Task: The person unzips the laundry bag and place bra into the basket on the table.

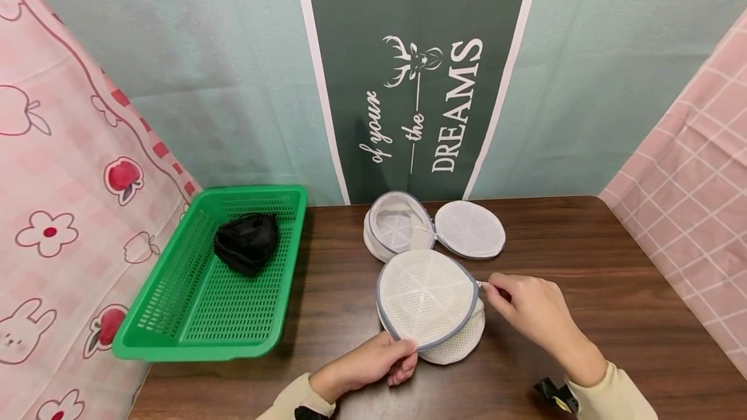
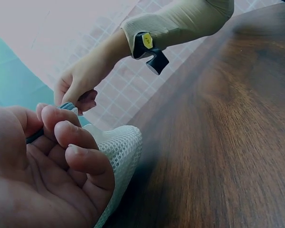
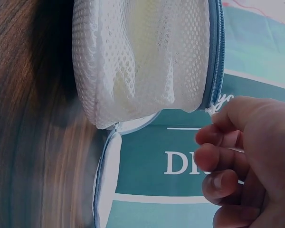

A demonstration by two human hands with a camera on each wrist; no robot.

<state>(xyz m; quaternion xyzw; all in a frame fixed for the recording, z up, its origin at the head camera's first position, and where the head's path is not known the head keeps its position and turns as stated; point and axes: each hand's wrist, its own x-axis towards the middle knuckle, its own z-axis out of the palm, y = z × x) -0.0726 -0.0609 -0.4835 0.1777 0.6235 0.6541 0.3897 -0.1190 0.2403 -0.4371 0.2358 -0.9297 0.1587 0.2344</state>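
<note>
A round white mesh laundry bag with a grey-blue zipper round its edge stands on the table, its top tilted in the head view. At its front edge my left hand pinches the zipped rim between thumb and forefinger. My right hand pinches the small zipper pull at the bag's right side, its other fingers curled. Through the mesh in the right wrist view, something pale yellowish shows inside. Just behind stands a second white mesh laundry bag, unzipped, its round lid folded out to the right.
To the left, a green plastic basket holds a bunched black cloth item. The brown wooden table meets a hanging green cloth at the back. Pink patterned cloths hang at both sides.
</note>
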